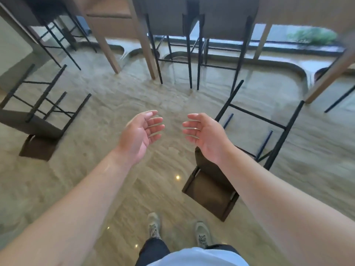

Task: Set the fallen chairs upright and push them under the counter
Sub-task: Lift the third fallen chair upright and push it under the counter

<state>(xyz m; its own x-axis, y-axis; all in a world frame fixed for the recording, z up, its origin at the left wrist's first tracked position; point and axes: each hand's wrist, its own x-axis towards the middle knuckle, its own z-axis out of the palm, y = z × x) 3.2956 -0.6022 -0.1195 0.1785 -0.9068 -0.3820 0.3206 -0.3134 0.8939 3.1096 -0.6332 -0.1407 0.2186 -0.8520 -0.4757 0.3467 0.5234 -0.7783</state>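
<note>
both hands (141,131) empty, chairs (211,186) down

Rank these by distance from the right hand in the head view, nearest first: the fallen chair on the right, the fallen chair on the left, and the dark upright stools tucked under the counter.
From the right hand:
1. Fallen brown chair with black metal legs, on the right, directly beneath that hand.
2. Dark upright stools, ahead, under the pale wooden counter.
3. Second fallen brown chair, far left on the floor.
</note>
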